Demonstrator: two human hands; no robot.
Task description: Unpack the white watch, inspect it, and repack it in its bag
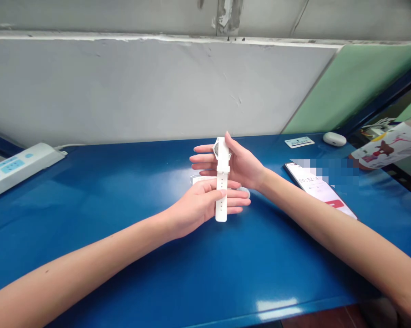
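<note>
A white-strapped wristwatch (222, 157) is held upright above the table, its strap hanging down with a row of holes toward the lower end. My right hand (241, 164) grips its upper part, thumb on the strap and fingers stretched behind the watch. Lower down, my left hand (201, 200) pinches the holed end of the strap, thumb in front and fingers behind. The dial is mostly covered by the strap. Behind my hands, a small white item (195, 179) and a pale rounded thing (245, 192) are partly hidden; I cannot tell what they are.
The blue table (140, 282) meets a grey wall panel. A white power strip (24, 166) lies at left. At right are a phone (314, 187) showing a timer, a card (299, 142), a white earbud case (334, 139) and a printed container (389, 143).
</note>
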